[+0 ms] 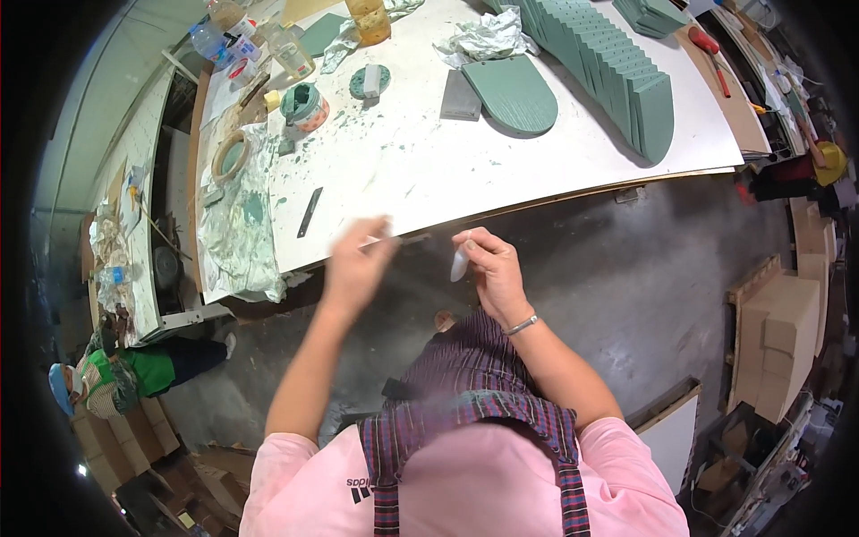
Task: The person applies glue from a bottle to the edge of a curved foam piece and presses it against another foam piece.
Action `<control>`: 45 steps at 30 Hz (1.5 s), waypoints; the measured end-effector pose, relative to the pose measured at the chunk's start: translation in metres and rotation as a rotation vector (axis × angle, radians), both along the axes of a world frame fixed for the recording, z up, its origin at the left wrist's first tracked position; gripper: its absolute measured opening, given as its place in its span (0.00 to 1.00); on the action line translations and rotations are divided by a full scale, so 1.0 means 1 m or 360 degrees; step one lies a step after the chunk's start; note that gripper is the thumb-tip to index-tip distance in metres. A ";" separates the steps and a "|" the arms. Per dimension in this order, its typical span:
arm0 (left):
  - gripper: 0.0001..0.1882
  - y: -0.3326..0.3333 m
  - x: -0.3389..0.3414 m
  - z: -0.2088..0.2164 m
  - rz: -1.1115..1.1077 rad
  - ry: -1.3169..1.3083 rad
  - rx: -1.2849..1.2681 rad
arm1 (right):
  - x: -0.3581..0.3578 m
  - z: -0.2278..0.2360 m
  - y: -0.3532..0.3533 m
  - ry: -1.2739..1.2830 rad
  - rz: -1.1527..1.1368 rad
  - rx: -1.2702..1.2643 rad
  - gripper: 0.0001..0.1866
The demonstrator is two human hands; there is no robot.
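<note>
Near the front edge of the white table point(403, 170), my left hand point(356, 268) is closed and smeared by motion. A thin, stick-like thing point(413, 240) juts from its fingers toward the right, too blurred to name. My right hand point(495, 273), with a metal bracelet at the wrist, pinches a small whitish translucent piece point(459, 265) that hangs down from the fingertips. The two hands are apart, over the gap between table and apron. On the table by my left hand lies a dark flat blade point(310, 212).
A green-smeared tub point(304, 107), a tape roll point(231, 157) and several bottles point(291, 52) stand at the left. A rounded green panel point(512, 97) and a fanned row of similar panels point(617, 80) lie far right. Other people point(148, 369) are at both sides.
</note>
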State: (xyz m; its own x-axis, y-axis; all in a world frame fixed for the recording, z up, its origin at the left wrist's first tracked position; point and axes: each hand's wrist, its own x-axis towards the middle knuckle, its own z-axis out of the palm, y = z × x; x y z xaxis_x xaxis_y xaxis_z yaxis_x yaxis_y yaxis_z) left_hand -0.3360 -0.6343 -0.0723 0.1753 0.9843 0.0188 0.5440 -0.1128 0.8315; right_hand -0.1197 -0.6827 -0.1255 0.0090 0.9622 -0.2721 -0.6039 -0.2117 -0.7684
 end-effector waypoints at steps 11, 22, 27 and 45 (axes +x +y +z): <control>0.15 -0.036 0.087 -0.033 -0.0104 -0.0322 -0.0306 | 0.036 0.022 0.012 -0.0198 0.0174 -0.0139 0.11; 0.15 0.135 0.195 -0.055 0.0607 -0.1502 -0.0760 | 0.176 -0.002 0.262 -0.2096 -0.0078 0.0353 0.36; 0.14 0.148 0.224 -0.051 0.0815 -0.1619 -0.0758 | 0.181 -0.013 0.310 -0.2121 0.0059 0.0181 0.41; 0.11 0.054 0.144 -0.050 0.0662 -0.1696 -0.0289 | 0.143 0.104 0.245 -0.1120 0.1251 0.0694 0.11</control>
